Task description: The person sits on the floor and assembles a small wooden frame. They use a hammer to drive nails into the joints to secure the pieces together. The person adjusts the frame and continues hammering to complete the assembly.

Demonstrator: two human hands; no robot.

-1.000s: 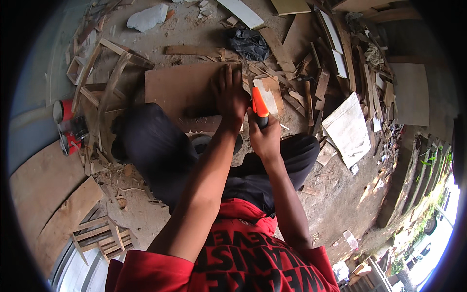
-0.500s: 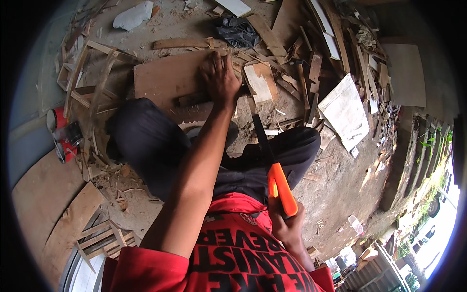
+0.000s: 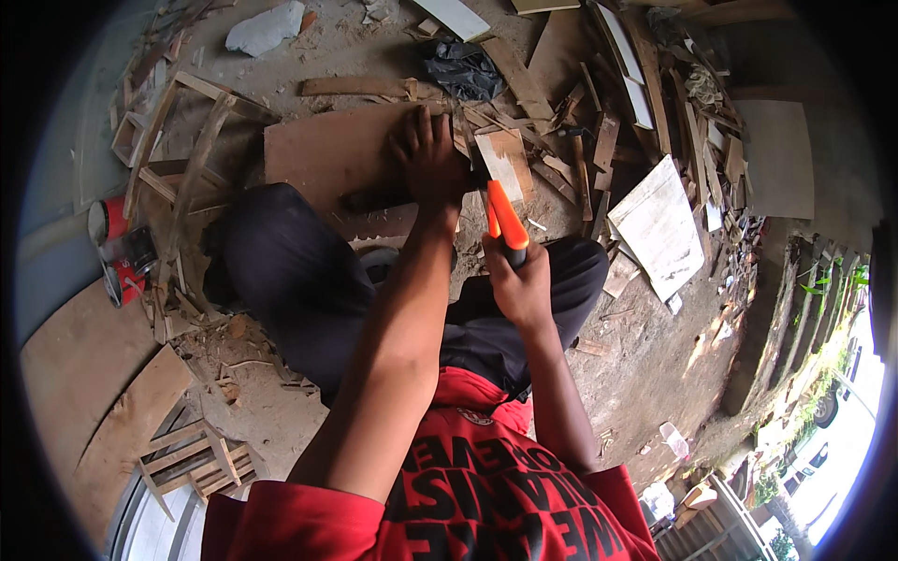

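My left hand (image 3: 432, 161) lies with spread fingers on a brown wooden board (image 3: 323, 148), pressing near its right end. The board rests low in front of my crossed legs, above a dark block of wood (image 3: 376, 199). Just right of that hand, my right hand (image 3: 520, 280) is wrapped around the orange and black handle of a hand saw (image 3: 506, 217). Most of the blade is hidden from view, its visible part running away from me beside the board's right end.
Wood scraps and a white-faced offcut (image 3: 505, 161) lie beyond the saw. A hammer (image 3: 580, 168) and a white panel (image 3: 659, 222) are to the right. Farther off sits a black plastic bag (image 3: 463, 70). A wooden frame (image 3: 192, 154) and red can (image 3: 117, 210) stand left.
My right hand has pushed the saw forward, away from my body, so the handle is now close to my left hand. The left hand stays on the board.
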